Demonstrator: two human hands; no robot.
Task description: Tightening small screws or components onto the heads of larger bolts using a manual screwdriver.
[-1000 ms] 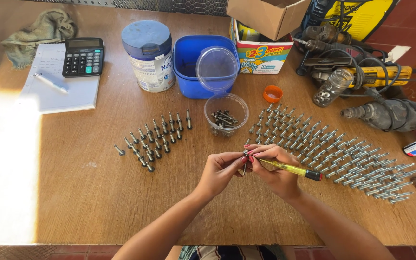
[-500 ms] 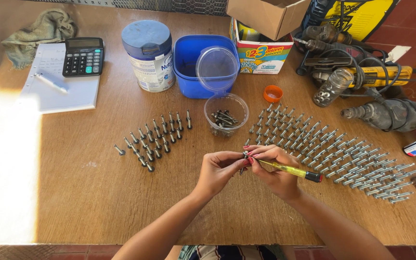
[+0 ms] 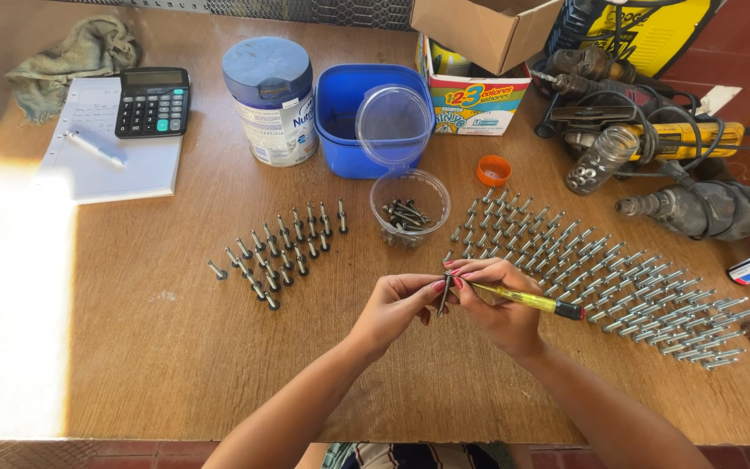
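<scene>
While hands [image 3: 453, 304] pinch threaded steel screw [image 3: 445, 293].

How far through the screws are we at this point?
Done, apparently: a large block of screws laid in rows on the right and a smaller block on the left. In hand: the left hand holds one screw while the right hand works a yellow-handled tool on it. Left: a few screws in the clear cup.

One head camera, looking steeply down over my table [image 3: 175, 365]

I see from above my own forearms, facing the far edge; the whole tabletop fits in frame, hands near bottom centre, close. No second view shares it.
</scene>
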